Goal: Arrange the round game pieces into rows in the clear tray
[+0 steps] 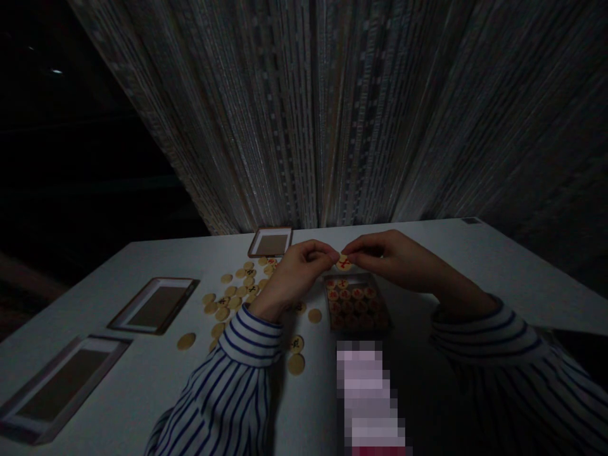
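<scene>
Both hands meet above the far edge of a box, holding one round game piece with a red character. My left hand pinches the piece from the left, and my right hand has its fingertips closed on the right side. Under them lies the clear box, with rows of round red-marked pieces inside; its far row is only partly filled at the left. Left of the box, many round wooden pieces are scattered, some with black characters, partly hidden by my left forearm.
Framed trays rest on the white table: one at the back, one at the left, one at the near left. A pixelated object is at the near middle. A string curtain hangs behind.
</scene>
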A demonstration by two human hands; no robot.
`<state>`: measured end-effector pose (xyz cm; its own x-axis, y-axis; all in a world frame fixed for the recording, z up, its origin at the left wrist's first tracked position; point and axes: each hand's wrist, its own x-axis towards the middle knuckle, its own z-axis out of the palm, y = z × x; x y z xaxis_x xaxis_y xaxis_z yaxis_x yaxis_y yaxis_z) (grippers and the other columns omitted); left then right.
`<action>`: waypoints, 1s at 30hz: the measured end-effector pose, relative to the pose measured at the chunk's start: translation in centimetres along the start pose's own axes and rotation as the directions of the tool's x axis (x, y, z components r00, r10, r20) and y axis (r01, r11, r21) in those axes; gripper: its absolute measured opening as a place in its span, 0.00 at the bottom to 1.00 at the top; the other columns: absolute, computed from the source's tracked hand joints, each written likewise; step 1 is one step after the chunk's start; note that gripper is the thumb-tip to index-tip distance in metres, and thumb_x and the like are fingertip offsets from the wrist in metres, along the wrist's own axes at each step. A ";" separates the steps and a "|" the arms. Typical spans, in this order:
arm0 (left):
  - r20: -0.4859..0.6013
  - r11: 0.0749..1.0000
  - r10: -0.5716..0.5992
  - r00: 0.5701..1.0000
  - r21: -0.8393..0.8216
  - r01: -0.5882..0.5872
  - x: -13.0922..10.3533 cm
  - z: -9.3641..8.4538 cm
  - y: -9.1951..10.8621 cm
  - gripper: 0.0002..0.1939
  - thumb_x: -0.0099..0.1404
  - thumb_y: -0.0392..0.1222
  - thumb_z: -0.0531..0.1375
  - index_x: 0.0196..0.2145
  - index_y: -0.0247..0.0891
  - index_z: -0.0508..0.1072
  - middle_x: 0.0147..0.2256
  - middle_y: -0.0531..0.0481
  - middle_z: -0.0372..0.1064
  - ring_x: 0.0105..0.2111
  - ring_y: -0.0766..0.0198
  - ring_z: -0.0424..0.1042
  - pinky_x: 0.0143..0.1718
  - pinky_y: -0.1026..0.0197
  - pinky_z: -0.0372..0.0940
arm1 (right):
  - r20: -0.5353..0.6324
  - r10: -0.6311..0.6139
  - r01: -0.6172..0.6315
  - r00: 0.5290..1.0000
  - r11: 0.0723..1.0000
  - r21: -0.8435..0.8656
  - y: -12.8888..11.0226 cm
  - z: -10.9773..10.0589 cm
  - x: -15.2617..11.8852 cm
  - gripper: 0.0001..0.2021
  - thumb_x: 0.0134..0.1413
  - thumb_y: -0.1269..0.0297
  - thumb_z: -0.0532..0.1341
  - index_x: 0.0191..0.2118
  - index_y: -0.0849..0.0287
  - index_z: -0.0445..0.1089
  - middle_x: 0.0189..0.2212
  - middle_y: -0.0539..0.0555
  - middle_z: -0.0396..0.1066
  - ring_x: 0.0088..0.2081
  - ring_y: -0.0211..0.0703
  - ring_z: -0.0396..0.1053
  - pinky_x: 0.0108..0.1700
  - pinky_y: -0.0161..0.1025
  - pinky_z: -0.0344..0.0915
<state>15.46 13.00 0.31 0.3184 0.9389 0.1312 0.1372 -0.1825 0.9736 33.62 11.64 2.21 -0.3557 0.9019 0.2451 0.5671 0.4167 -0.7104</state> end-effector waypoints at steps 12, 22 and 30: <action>-0.036 0.983 -0.080 0.996 -0.166 0.073 0.1 0.0 -0.1 0.06 0.50 0.37 0.64 0.27 0.33 0.71 0.23 0.53 0.69 0.26 0.70 0.68 0.32 0.65 0.62 | -0.018 -0.071 0.069 0.997 0.993 -0.097 0.0 0.2 0.0 0.11 0.51 0.63 0.57 0.37 0.58 0.74 0.32 0.51 0.75 0.34 0.40 0.70 0.34 0.34 0.63; 0.008 0.969 -0.089 0.996 -0.229 0.089 0.3 0.0 -1.0 0.04 0.54 0.35 0.62 0.29 0.34 0.71 0.23 0.53 0.71 0.27 0.71 0.70 0.36 0.66 0.63 | 0.028 -0.176 0.177 0.984 0.945 -0.274 -0.1 0.5 0.0 0.13 0.51 0.61 0.58 0.42 0.57 0.72 0.35 0.53 0.74 0.35 0.40 0.69 0.36 0.35 0.62; 0.021 0.969 -0.124 0.992 -0.211 0.126 0.3 0.1 -0.6 0.01 0.56 0.31 0.60 0.29 0.33 0.71 0.23 0.53 0.71 0.26 0.71 0.70 0.36 0.66 0.62 | 0.055 -0.272 0.268 0.961 0.862 -0.431 0.3 0.5 -0.1 0.13 0.53 0.64 0.57 0.44 0.61 0.70 0.37 0.55 0.73 0.38 0.43 0.68 0.41 0.40 0.62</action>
<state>15.52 13.33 -0.29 0.3180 0.9481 0.0055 -0.0252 0.0027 0.9997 33.48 11.59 1.67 -0.5369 0.7471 0.3919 0.7133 0.6500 -0.2621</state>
